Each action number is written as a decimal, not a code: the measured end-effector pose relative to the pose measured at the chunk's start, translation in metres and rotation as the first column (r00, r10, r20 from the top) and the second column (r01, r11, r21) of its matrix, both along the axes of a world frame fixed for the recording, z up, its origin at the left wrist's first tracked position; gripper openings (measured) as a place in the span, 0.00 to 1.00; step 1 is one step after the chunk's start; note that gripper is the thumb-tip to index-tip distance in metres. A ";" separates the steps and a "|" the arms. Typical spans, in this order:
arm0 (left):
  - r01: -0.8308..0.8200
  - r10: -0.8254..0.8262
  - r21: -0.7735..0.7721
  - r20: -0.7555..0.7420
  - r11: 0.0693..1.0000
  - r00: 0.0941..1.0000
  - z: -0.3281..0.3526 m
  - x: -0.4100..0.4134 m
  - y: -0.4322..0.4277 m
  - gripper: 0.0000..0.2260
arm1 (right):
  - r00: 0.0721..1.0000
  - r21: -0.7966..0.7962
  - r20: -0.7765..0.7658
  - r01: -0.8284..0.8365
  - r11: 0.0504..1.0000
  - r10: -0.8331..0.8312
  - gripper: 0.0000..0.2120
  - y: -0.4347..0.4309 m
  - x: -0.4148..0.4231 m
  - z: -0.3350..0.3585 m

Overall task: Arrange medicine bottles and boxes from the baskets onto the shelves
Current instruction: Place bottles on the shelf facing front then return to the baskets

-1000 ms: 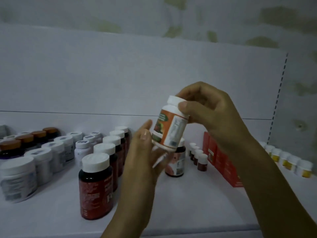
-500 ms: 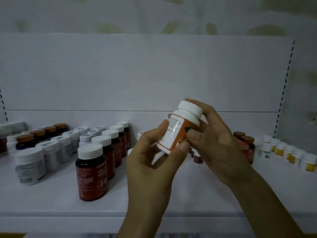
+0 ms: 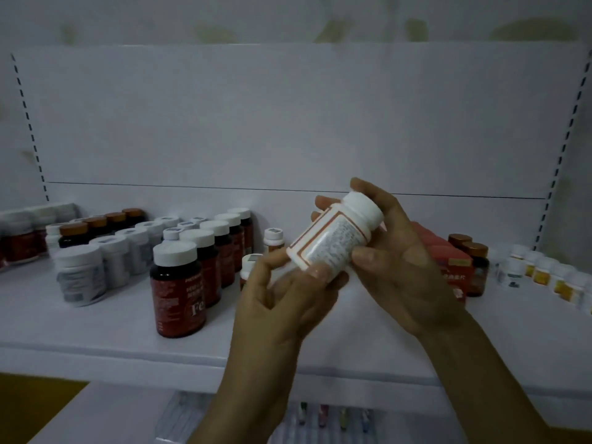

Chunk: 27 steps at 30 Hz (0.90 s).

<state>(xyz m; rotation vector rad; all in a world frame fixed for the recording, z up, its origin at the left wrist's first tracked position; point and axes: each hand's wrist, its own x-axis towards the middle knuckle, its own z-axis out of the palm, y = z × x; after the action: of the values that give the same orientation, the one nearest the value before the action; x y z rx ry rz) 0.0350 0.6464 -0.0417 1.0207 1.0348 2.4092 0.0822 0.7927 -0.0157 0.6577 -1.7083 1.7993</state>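
Both hands hold the white bottle [image 3: 333, 237] above the shelf [image 3: 112, 328]: left hand [image 3: 282, 302] pinches its base, right hand [image 3: 394, 251] curls round the body. It is tilted, cap toward upper right.

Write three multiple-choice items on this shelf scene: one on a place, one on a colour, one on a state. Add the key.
1. Where is the white plastic bottle with the orange-edged label?
A. Standing among the other bottles.
B. Held between the left hand and the right hand, in front of the white shelf.
C. Lying in a basket.

2. What colour is the cap of the front dark red bottle marked "Fe"?
A. White.
B. Brown.
C. Yellow.

3. How does the held bottle lie?
A. Upright.
B. Cap pointing down.
C. Tilted, cap up and to the right.

Key:
1 B, both hands hold it clear of the shelf.
2 A, its cap is plain white.
3 C, its base sits low left and its cap high right.
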 end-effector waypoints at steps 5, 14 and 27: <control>-0.589 0.576 0.176 -0.546 0.788 0.608 -0.011 -0.020 -0.012 0.25 | 0.999 -0.042 0.052 0.011 0.999 -0.009 0.21 -0.003 -0.009 -0.004; -0.756 0.692 0.345 -0.696 0.557 0.193 -0.022 -0.053 -0.015 0.22 | 0.979 0.055 0.119 0.162 0.985 -0.168 0.07 -0.010 -0.027 0.016; -0.868 0.343 0.239 -0.935 0.435 -0.085 -0.060 -0.107 0.007 0.20 | 0.466 0.700 -0.039 0.644 0.308 -0.884 0.22 0.033 -0.194 0.103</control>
<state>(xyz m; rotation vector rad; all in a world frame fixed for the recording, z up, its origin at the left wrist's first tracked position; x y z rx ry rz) -0.0717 0.6529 -0.1013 2.1630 3.0465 1.4489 -0.1114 0.8252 0.0876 -0.3671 -2.3213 0.5804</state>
